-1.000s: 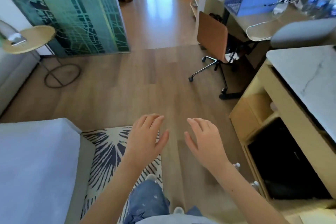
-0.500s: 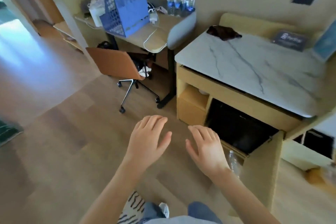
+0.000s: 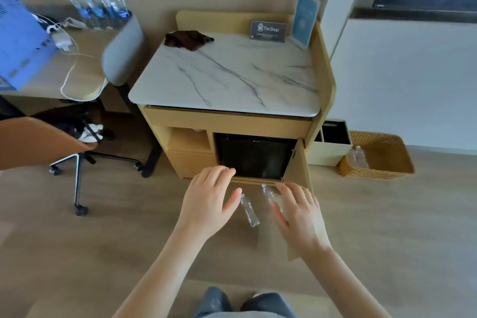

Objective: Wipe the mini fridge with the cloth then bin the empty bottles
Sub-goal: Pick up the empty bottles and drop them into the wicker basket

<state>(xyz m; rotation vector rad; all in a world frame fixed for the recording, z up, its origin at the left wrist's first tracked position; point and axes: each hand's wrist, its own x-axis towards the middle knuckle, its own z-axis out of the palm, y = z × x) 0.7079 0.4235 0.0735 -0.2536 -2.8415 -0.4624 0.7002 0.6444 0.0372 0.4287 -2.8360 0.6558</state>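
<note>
The black mini fridge (image 3: 254, 156) sits inside a wooden cabinet (image 3: 227, 121) whose door (image 3: 300, 188) stands open to the right. A dark brown cloth (image 3: 188, 39) lies crumpled on the marble top, back left. Two empty clear bottles lie on the floor before the fridge: one (image 3: 249, 210) between my hands, the other (image 3: 269, 195) partly hidden by my right hand. My left hand (image 3: 209, 199) and right hand (image 3: 299, 214) hover above the floor, fingers spread, holding nothing.
A wicker basket (image 3: 387, 165) with a clear bottle inside (image 3: 358, 156) stands on the floor to the right. A desk (image 3: 51, 70) with several full water bottles (image 3: 96, 5) and a brown swivel chair (image 3: 38, 139) are at left. A sign (image 3: 268, 31) sits on the marble top.
The view has swung right from the room's floor to face the cabinet squarely. My hands kept the same spread pose. The two floor bottles and the wicker basket have come into sight.
</note>
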